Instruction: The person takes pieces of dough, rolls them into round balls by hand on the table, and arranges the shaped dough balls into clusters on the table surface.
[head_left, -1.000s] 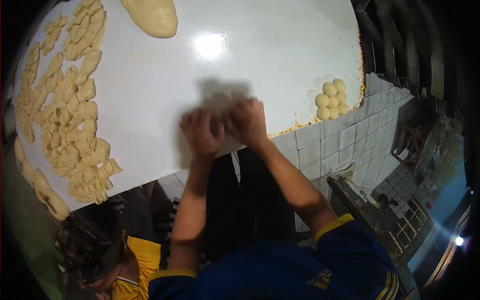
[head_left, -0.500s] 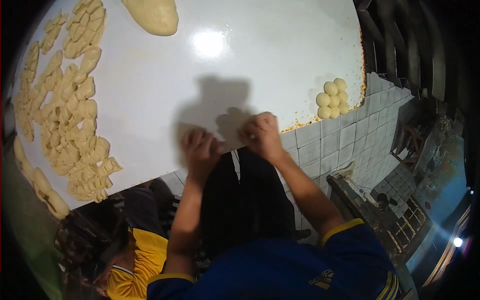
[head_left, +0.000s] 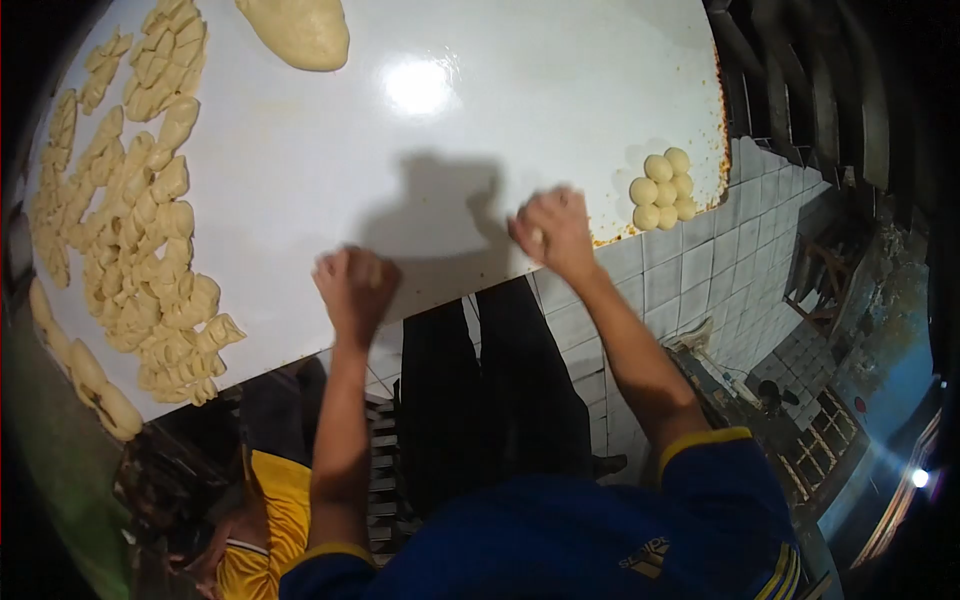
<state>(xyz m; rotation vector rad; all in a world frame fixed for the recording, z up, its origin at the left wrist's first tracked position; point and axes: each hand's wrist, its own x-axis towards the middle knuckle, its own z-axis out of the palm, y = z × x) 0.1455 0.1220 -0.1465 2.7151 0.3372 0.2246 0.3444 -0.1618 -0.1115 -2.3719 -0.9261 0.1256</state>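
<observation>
My left hand (head_left: 356,298) is curled over the white table near its front edge, with a pale bit of dough (head_left: 376,272) just showing at the fingers. Farther right and a little higher, my right hand (head_left: 555,232) is closed too, and a small pale piece of dough (head_left: 538,236) peeks out by the thumb. Most of each piece is hidden by the fingers. To the right of that hand, several smooth round dough balls (head_left: 666,192) sit in a tight cluster near the table's corner.
Many cut dough pieces (head_left: 150,260) cover the left side of the white table (head_left: 300,190). A large dough lump (head_left: 300,32) lies at the far side. Long dough rolls (head_left: 95,385) rest along the left edge. Another person in a yellow shirt (head_left: 270,510) is at lower left.
My hands have moved apart: the left went left, the right went right and farther over the table. Both stay curled. The dough on the table looks unchanged.
</observation>
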